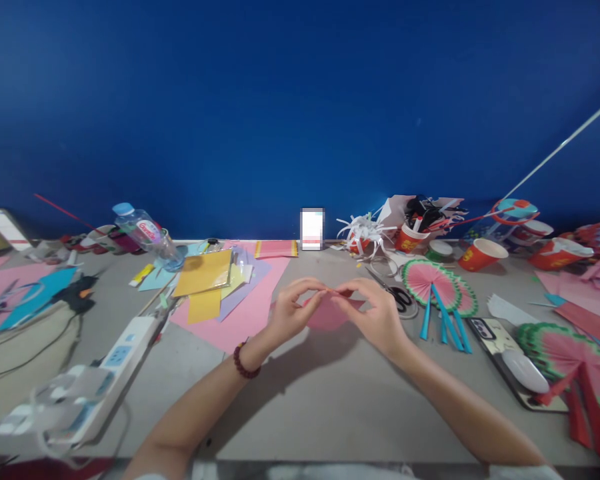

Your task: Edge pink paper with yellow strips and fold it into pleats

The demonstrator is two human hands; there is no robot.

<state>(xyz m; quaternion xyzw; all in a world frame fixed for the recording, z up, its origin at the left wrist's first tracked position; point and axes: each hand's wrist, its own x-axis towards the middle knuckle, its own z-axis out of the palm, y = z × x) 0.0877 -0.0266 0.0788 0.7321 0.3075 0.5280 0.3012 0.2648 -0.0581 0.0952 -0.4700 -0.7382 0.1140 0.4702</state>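
A piece of pink paper [329, 316] is held up over the middle of the grey table, its lower part hanging below the fingers. My left hand [296, 308] pinches its upper edge between thumb and fingers. On the other side, my right hand [373, 312] grips the same edge, with the fingertips of both hands nearly touching. A dark beaded bracelet is on my left wrist. Black-handled scissors [404, 300] lie just right of my right hand. Larger pink sheets [240, 330] rest on the table to the left.
Yellow packets [205, 272] and a tilted bottle [147, 230] are at the left, near a power strip [123, 363]. A phone [313, 229] stands at the back. Rightward are paper fans [433, 281], red cups [481, 255] and a white mouse [525, 371] on another phone.
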